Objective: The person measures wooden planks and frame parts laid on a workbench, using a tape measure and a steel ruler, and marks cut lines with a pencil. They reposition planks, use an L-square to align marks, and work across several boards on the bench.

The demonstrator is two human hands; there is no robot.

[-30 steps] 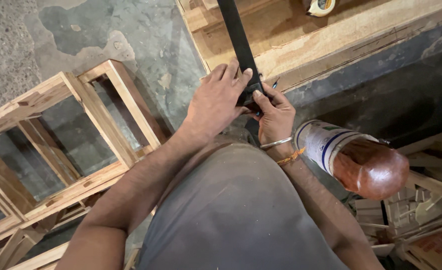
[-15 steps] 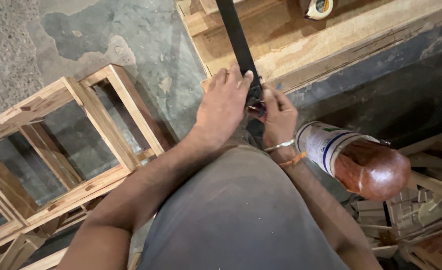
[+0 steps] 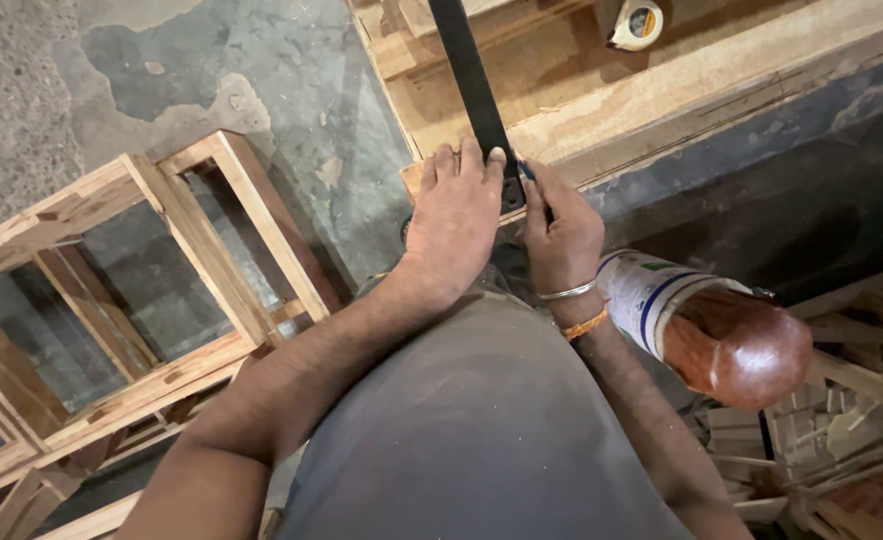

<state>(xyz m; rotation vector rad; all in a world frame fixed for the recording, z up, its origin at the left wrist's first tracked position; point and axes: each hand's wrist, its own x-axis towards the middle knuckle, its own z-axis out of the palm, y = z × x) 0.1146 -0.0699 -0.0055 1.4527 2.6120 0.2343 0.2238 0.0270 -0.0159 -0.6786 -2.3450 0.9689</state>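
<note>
The person wears a plain grey shirt (image 3: 481,430) with no print or pattern; the cloth is smooth over the belly, with only soft folds near the bottom edge of the view. Both forearms are bare from elbow to wrist, so the sleeves, if any, end out of sight. The left hand (image 3: 453,225) is bare, with no ring, watch or band, and its short nails and knuckles are dusted with fine pale powder. The right hand (image 3: 561,235) is bare too. On the right wrist sit two ornaments: a thin silver-coloured metal bangle (image 3: 567,292), and just below it an orange thread band (image 3: 587,324) wound around the wrist.
</note>
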